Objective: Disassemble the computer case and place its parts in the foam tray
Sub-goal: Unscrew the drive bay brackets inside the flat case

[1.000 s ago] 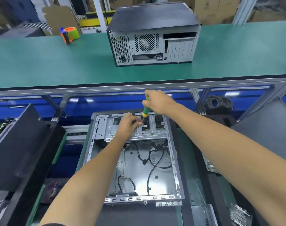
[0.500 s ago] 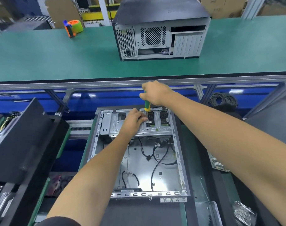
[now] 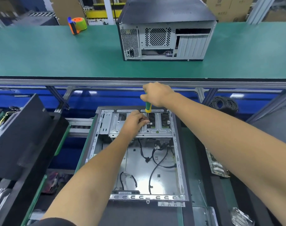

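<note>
At the far left a black panel leans tilted beside the work spot, and on the green bench beyond it sits an orange and green tape dispenser. The left forearm reaches up from the lower left, nearly straight, and the left hand lies on the metal drive cage at the far end of the open computer case; its fingers are bent with the tips drawn together next to the screwdriver's shaft, perhaps pinching a screw, though that is too small to tell. The case lies flat on the lower level, its side open upward, with black cables loose on its floor. Just right of the left hand, the screwdriver stands almost upright, tip down on the cage. The right hand is wrapped in a fist round its green and yellow handle, the right arm stretching in from the right edge. A closed second case stands on the bench above.
</note>
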`<act>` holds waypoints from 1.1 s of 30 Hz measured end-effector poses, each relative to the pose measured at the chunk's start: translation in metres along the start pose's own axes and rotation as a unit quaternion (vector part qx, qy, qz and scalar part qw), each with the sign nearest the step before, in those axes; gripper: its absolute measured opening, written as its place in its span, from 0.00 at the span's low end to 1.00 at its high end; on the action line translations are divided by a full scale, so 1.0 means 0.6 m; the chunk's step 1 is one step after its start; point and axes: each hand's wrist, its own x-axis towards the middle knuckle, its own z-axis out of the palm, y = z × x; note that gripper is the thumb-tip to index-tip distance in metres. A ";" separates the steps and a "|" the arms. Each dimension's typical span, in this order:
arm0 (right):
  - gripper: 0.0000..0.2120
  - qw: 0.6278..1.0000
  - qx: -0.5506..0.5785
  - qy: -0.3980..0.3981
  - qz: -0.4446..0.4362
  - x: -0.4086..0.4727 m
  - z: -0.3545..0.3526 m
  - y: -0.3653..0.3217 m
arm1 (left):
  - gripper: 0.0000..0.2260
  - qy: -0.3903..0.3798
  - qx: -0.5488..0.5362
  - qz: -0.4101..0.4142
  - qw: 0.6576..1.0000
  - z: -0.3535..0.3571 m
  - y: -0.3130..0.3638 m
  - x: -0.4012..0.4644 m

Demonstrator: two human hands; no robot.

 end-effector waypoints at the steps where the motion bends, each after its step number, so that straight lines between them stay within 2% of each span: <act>1: 0.13 1.000 -0.005 -0.003 -0.003 0.001 -0.001 0.000 | 0.09 -0.003 -0.005 0.000 1.000 0.000 0.000 0.000; 13: 0.14 1.000 -0.014 -0.017 -0.008 0.002 -0.012 -0.008 | 0.07 0.011 -0.006 0.024 1.000 0.004 -0.009 -0.003; 20: 0.10 0.991 -0.083 -0.087 -0.054 -0.003 -0.025 -0.025 | 0.06 0.015 0.008 -0.003 1.000 -0.003 0.004 -0.005; 24: 0.07 0.986 -0.069 -0.142 -0.051 -0.004 -0.034 -0.038 | 0.06 0.021 0.008 -0.005 1.000 0.002 0.000 -0.007; 29: 0.06 0.987 -0.048 -0.150 -0.020 0.006 -0.039 -0.034 | 0.07 0.021 -0.007 -0.007 1.000 0.004 -0.002 -0.005; 33: 0.08 0.982 -0.009 -0.187 -0.037 0.014 -0.045 -0.027 | 0.07 0.021 -0.023 -0.007 0.999 0.001 -0.002 -0.006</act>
